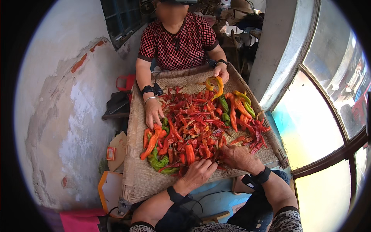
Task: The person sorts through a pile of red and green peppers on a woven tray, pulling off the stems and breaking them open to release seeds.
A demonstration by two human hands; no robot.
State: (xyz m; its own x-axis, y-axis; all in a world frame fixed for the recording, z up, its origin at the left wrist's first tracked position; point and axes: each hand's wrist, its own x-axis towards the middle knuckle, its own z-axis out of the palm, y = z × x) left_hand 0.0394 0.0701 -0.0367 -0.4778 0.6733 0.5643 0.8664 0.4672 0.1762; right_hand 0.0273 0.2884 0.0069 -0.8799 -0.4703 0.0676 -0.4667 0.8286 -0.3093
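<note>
Both hands are down at the near side of the pile: left hand [198, 173] palm down, fingers curled at the front edge; right hand [239, 156] just beside it, fingers bent down into the dried red peppers [195, 116]. Can't tell what either one grips: knuckles and pile hide the fingertips. One plump red pepper [189, 154] lies just beyond my left fingers.

Whole load sits in a shallow woven tray [133, 181]; raised rim probably keeps it from sliding off. Wrinkled peppers fill the middle, smoother ones lie toward the sides: orange-red peppers [154, 140] and green peppers [157, 162] left, yellow-green peppers [242, 96] right. Reads as loosely grouped by condition, not cleanly.

Co-worker faces me across the tray. One hand [222, 72] holds a curved yellow pepper [220, 91] above the pile, likely to see it on its own; their other hand [154, 113] is at the orange-red ones, fingers pointing down.
</note>
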